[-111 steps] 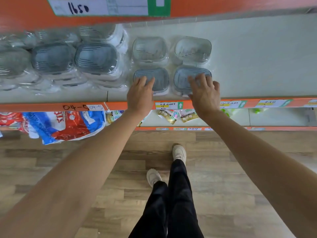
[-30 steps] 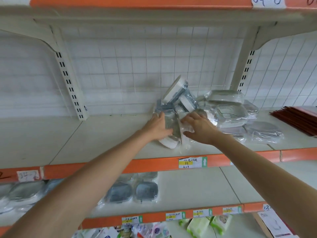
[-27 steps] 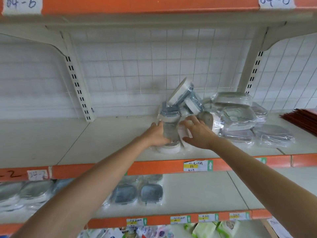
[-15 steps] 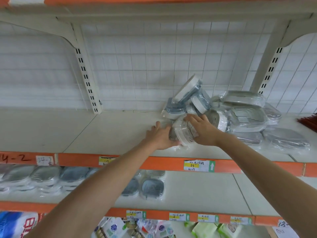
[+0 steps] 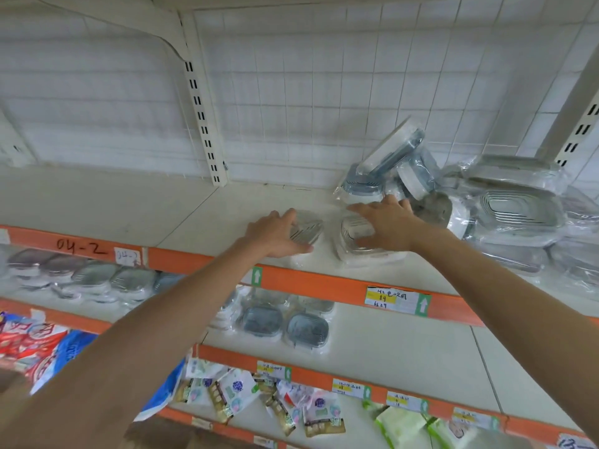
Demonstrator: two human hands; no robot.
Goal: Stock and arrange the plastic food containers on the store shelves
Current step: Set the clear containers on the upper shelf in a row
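Observation:
Two wrapped clear plastic food containers lie flat near the front edge of the upper shelf [image 5: 181, 218]. My left hand [image 5: 275, 233] rests flat on the left container [image 5: 308, 229]. My right hand [image 5: 387, 222] lies with spread fingers on the right container [image 5: 351, 236]. Behind and to the right is a jumbled pile of wrapped containers [image 5: 505, 209], some with grey lids, a few leaning against the wire back panel.
The shelf below holds rows of grey-lidded containers [image 5: 285, 322] and more at the left [image 5: 90, 277]. Snack packets [image 5: 291, 406] lie on the lowest shelf. Orange shelf edges carry price tags [image 5: 393, 298]. A white upright bracket [image 5: 202, 102] divides the back panel.
Both hands pulled two containers out of the pile and laid them flat side by side near the shelf front. The camera view shifted left and down.

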